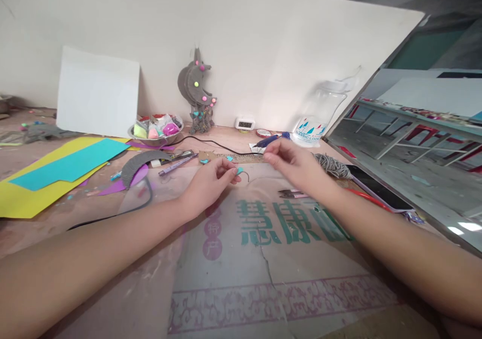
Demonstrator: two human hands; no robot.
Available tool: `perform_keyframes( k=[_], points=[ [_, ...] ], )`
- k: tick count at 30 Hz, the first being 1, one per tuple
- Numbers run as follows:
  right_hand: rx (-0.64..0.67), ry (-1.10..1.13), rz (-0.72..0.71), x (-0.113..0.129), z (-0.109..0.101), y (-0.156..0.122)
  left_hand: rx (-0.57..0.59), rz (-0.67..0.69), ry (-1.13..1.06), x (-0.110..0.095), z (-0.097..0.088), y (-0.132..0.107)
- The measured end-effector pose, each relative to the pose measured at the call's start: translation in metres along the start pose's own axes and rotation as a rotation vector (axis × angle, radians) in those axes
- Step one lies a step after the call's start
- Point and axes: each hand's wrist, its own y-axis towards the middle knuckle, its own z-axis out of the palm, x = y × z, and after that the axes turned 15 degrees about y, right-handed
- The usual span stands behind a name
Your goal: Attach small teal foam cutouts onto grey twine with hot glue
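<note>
My left hand (209, 182) is low over the plastic-covered table, thumb and fingers closed on a small turquoise foam piece (240, 171). A short grey string (247, 175) curls out beside that piece. To the right and slightly higher, my right hand (289, 162) has its thumb and fingertips pinched together; what they hold, if anything, is too small to make out. Just behind it lies a blue glue gun (266, 141). More turquoise scraps (229, 158) rest on a strip of brown cardboard (243, 158) beyond my left hand.
A grey moon ornament (193, 85) hangs against the wall. A bowl (156, 139) of coloured clay bags, yellow and turquoise foam sheets (71, 165), and a pen (177, 164) are at left. Pliers (291, 194), grey yarn (332, 165), a phone (380, 188) and a clear jar (318, 113) are at right.
</note>
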Motion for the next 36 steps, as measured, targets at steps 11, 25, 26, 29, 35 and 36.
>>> perform_keyframes(
  k=[11,25,26,29,35,36],
  points=[
    [-0.402,-0.33,0.182,-0.072,-0.09,0.039,0.005,0.032,0.086,0.005,0.0,0.001],
    [-0.087,-0.5,0.168,-0.094,-0.052,0.03,-0.006,0.007,0.173,0.003,0.0,0.002],
    [-0.138,-0.49,0.184,-0.091,-0.053,0.03,-0.004,0.002,0.172,0.002,0.0,0.002],
    [-0.313,-0.413,0.246,-0.076,-0.059,0.031,-0.003,-0.019,0.158,0.001,-0.001,0.002],
    [-0.238,-0.028,0.194,-0.04,-0.048,0.013,0.018,-0.052,0.106,0.003,0.0,0.005],
    [-0.201,0.02,0.19,-0.034,-0.042,0.006,0.02,-0.063,0.096,0.004,0.0,0.005]
  ],
)
